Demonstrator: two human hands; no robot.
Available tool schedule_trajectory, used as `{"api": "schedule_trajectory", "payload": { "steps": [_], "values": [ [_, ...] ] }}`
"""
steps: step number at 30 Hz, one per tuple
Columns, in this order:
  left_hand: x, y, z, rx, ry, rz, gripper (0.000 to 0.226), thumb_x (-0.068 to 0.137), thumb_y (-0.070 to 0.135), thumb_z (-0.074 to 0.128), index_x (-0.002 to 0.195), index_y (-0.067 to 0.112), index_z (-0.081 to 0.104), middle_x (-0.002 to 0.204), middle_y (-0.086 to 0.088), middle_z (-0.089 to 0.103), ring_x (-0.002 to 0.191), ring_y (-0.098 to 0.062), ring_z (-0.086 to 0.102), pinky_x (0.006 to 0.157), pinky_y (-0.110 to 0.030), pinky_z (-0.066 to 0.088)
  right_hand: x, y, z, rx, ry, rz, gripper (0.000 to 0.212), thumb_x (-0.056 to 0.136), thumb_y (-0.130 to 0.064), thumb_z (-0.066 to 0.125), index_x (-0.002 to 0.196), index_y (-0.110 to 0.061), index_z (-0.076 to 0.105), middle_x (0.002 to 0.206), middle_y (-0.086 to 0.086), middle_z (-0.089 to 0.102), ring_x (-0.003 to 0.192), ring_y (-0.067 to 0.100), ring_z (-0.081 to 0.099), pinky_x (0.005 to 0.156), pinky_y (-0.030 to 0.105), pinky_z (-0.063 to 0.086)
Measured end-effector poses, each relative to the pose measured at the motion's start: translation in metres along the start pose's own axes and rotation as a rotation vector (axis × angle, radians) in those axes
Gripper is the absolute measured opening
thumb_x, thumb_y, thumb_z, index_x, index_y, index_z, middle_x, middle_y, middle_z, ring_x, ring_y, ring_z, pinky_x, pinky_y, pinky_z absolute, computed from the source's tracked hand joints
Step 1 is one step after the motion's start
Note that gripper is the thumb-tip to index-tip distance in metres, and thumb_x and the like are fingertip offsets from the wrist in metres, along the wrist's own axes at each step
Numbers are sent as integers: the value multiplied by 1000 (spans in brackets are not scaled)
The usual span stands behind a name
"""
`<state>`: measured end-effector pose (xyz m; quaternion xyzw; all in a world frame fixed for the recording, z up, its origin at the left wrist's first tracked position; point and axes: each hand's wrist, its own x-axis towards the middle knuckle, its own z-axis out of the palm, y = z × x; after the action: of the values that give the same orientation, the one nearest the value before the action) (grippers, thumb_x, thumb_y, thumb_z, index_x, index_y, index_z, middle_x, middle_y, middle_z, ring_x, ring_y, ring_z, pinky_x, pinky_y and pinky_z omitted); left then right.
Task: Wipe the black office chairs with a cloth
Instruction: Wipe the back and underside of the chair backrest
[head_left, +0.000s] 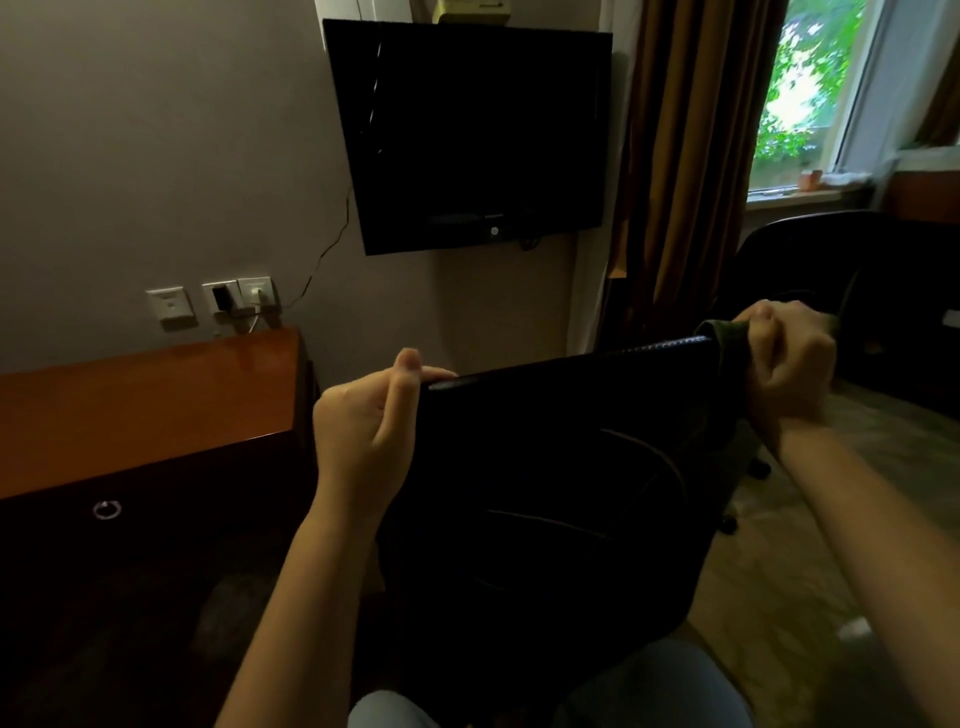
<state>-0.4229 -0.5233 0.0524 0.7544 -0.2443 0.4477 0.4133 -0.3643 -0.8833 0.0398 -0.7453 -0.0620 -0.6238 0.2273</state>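
Head view looks down over the backrest of a black office chair (545, 467), which fills the lower middle of the frame with its top edge running slightly uphill from left to right. At the right end of that top edge a dark green cloth (723, 340) is bunched over the corner. The right hand (789, 358) is balled into a fist around the cloth, fingers curled tight, and presses it against the corner. At the left end of the same edge the left hand (369, 415) grips the backrest: its fingers are hooked over the top with the fingertips lying on the rim, and one digit stands up beside the corner. Both forearms reach in from below the chair, and two knees in blue jeans (675, 686) show just beneath it.

Behind the chair's right corner stands a second black chair (841, 270), well apart from the first. Above the chair, on the wall, hangs a dark flat television (467, 135). Left of the chair is a glossy reddish wooden desk (156, 400) with a ring pull on its dark front, and white wall sockets (239, 296) sit above it. Up and to the right of the chair hang brown curtains (685, 156) beside a window (810, 93) with green leaves outside.
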Motion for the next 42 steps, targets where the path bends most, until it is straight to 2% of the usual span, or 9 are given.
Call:
{"api": "schedule_trajectory", "payload": {
  "steps": [4, 6, 11, 18, 23, 27, 31, 37, 42],
  "values": [
    [-3, -19, -19, -375, 15, -303, 52, 99, 40, 29, 79, 18, 71, 73, 6, 73, 70, -9, 69, 65, -16, 50, -1, -35, 6, -23, 86, -18, 44, 100, -19, 33, 69, -2, 60, 63, 18, 56, 62, 32, 53, 69, 37, 35],
    [-9, -26, -24, -455, 38, -429, 56, 97, 44, 26, 80, 16, 72, 77, -3, 73, 75, -17, 70, 67, -21, 51, -7, -60, 12, -31, 108, -33, 44, 99, -21, 33, 69, -4, 60, 64, 15, 56, 65, 29, 51, 71, 38, 35],
    [-16, -29, -34, -566, -8, -554, 67, 95, 52, 21, 96, 7, 70, 93, -11, 73, 91, -27, 69, 79, -35, 54, -31, -147, 35, 14, 123, -128, 48, 100, -30, 27, 74, -11, 62, 71, 7, 58, 73, 27, 50, 76, 39, 34],
    [-18, -33, -41, -695, -117, -583, 71, 93, 60, 24, 121, 7, 62, 118, -15, 66, 113, -33, 61, 102, -60, 41, -74, -269, 82, -24, 17, -248, 29, 96, -30, 43, 81, -18, 65, 82, 1, 61, 85, 24, 51, 85, 40, 32],
    [-11, -30, -46, -784, -21, -655, 76, 91, 69, 20, 134, 15, 52, 136, -2, 57, 126, -18, 53, 110, -45, 38, -80, -305, 106, -70, -33, -394, 18, 91, -24, 54, 76, -17, 59, 74, 1, 57, 76, 23, 53, 81, 37, 35],
    [-9, -31, -49, -812, 36, -671, 72, 89, 68, 24, 133, 19, 52, 125, 2, 61, 112, -9, 62, 88, -30, 54, -68, -308, 111, -105, -45, -519, 26, 93, -20, 50, 70, -14, 62, 65, 3, 56, 64, 24, 53, 71, 36, 37],
    [-8, -31, -43, -484, 84, -509, 54, 95, 53, 29, 126, 19, 57, 117, 3, 66, 111, -13, 62, 97, -43, 49, -43, -280, 98, -67, -133, -536, 28, 92, -22, 51, 66, -13, 57, 62, 6, 55, 59, 28, 50, 59, 38, 35],
    [10, -3, -6, 24, 62, -152, 43, 99, 39, 30, 101, 15, 66, 91, 6, 66, 81, -12, 62, 70, -36, 52, -17, -202, 51, -98, -178, -462, 40, 99, -29, 40, 71, -11, 61, 61, 7, 57, 56, 28, 52, 58, 37, 39],
    [17, 13, 38, 504, 111, 53, 41, 97, 29, 41, 63, 19, 62, 56, 5, 59, 52, -14, 54, 63, -27, 34, -3, -116, 18, -95, -141, -411, 41, 98, -25, 35, 70, -9, 61, 61, 6, 58, 55, 27, 53, 63, 34, 35]
  ]
}}
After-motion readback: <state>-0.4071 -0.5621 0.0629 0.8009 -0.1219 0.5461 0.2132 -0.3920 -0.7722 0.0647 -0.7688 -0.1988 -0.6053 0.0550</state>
